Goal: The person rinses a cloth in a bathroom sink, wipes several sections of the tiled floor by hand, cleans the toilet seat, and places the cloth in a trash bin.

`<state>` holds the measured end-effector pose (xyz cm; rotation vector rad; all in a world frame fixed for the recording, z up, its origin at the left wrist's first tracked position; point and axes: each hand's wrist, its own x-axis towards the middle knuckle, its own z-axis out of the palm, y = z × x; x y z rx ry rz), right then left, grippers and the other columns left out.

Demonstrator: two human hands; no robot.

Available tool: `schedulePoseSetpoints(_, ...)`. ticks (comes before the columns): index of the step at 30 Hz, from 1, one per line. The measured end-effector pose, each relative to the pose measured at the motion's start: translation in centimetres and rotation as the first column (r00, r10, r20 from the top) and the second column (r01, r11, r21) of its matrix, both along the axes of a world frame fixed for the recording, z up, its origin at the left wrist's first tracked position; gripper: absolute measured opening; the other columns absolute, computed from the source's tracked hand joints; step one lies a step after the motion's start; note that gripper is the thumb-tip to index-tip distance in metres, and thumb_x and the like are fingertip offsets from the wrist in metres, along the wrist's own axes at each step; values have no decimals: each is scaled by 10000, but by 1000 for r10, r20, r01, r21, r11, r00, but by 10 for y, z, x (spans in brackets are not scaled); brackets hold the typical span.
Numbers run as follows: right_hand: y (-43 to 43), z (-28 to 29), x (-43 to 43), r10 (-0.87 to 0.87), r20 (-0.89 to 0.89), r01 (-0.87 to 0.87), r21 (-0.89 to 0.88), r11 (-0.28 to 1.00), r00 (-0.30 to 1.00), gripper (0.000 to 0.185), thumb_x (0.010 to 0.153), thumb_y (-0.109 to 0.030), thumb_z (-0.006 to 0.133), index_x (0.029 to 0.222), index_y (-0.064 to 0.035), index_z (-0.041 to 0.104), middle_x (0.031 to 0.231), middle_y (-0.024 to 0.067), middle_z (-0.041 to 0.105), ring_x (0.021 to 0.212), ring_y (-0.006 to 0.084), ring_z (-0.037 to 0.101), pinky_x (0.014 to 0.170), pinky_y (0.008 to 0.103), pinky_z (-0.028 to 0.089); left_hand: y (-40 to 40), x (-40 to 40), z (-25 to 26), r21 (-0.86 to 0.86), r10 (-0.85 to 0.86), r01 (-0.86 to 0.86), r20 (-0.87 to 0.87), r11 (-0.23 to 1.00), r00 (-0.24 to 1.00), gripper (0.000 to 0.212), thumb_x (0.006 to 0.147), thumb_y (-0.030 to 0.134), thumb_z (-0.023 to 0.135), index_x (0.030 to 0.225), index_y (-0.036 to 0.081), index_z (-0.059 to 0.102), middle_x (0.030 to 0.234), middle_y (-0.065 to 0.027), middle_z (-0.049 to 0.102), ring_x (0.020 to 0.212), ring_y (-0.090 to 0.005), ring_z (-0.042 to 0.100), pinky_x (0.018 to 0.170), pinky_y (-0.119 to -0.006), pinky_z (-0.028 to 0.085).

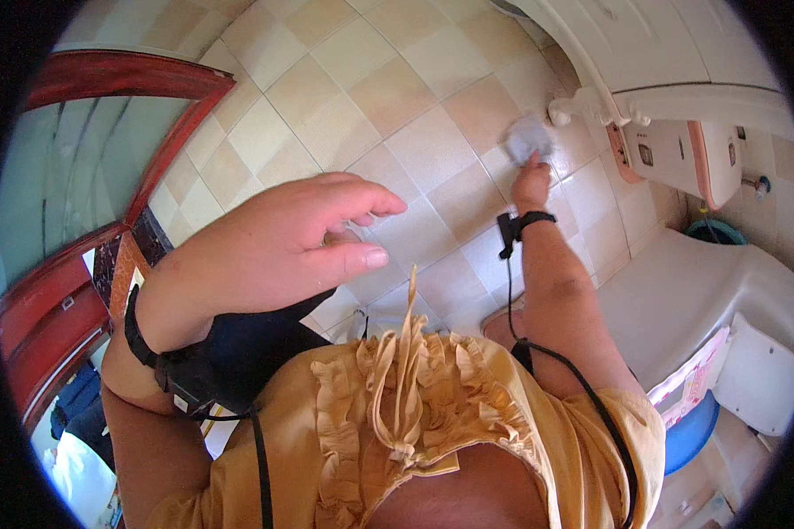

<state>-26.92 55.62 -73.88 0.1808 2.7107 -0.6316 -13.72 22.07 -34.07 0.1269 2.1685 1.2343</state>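
My right hand point(532, 185) is stretched out low over the tiled floor point(430, 159), its fingers closed on a pale grey, blurred cloth point(529, 140) that lies against the tiles. A black strap with a cable circles that wrist. Nearer the camera, my left hand point(304, 231) hangs in the air with bent fingers, the thumb apart from them, and holds nothing that I can see. A black strap and a black device sit at the left wrist.
At left stands a red-framed door point(145, 165) with glass panels. On the right are a white and pink appliance point(681, 159), the white rim of a bathtub point(695, 278), a blue basin point(695, 436) and a white lid or panel point(761, 377). A white pedestal or leg point(562, 111) rises beyond the cloth.
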Motion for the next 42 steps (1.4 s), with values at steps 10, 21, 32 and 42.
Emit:
schedulePoseSetpoints(10, -171, -26, -103, 548, -224, -516, 188, 836, 806, 402, 866, -122, 461, 1260, -50, 491, 1190, 220, 542, 1138, 353, 512, 967, 419, 433, 2, -22, 5, -34, -32, 35, 90, 999, 995, 424, 832, 173, 601, 1222, 24, 527, 1101, -148, 588, 966, -262, 587, 860, -337, 465)
schedulePoseSetpoints(21, -114, 42, 82, 663, 220, -644, -158, 748, 716, 360, 962, -296, 429, 1268, -118, 493, 1166, 224, 542, 1011, 386, 567, 865, 433, 483, -58, -65, -34, 93, 255, -245, -123, 965, 959, 391, 892, 332, 593, 1179, 67, 572, 1041, -30, 604, 983, -143, 564, 841, -295, 466)
schedulePoseSetpoints(32, -48, 150, -31, 37, 392, 322, -802, 504, 919, 243, 917, -310, 463, 864, -90, 555, 723, 16, 516, 651, 137, 541, 548, 301, 472, -97, -111, -15, 199, 436, -388, -400, 900, 806, 343, 897, 334, 564, 1003, 11, 609, 862, -71, 626, 764, -164, 573, 663, -301, 483)
schedulePoseSetpoints(42, -162, 163, 78, 226, 459, 400, -879, 261, 860, 244, 938, -275, 446, 991, -82, 587, 843, 36, 597, 761, 175, 588, 696, 325, 525, -128, -45, -25, 201, 490, -449, -292, 871, 821, 345, 913, 379, 560, 1089, 84, 596, 975, -9, 604, 907, -120, 563, 753, -266, 480)
